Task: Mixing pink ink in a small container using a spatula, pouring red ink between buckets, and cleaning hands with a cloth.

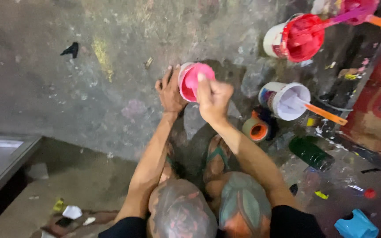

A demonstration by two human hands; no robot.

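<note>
On the stained concrete floor (45, 83), between the crouched person's feet, stands a small tub of pink paint (193, 80), tilted towards the camera so that its inside shows. The left hand (170, 92) is clasped on the tub's outer wall, fingers spread, steadying it. The right hand (214, 99) is closed in a fist over the tub's rim; what it grips cannot be made out, though the posture suggests a stirring stick.

Progress, as judged: the paint in the tub reads as one even pink with no visible streaks, so mixing appears well advanced. The tub is not set aside and both hands are engaged on it, so the work is not finished.

Surroundings: a red paint bucket (297, 37) with a stick laid across it sits well apart, upper right. Nearer, a white paint bucket (287, 100) holds an orange-handled stick (325, 113). Just beside the right forearm is an orange-rimmed can (255, 128), and further right a dark green bottle (310, 153) lying on its side. A blue plastic item (356, 224) sits at the lower right.

Surface condition: bare concrete, heavily spattered, littered with scraps. A grey frame edge (5, 167) enters lower left
</note>
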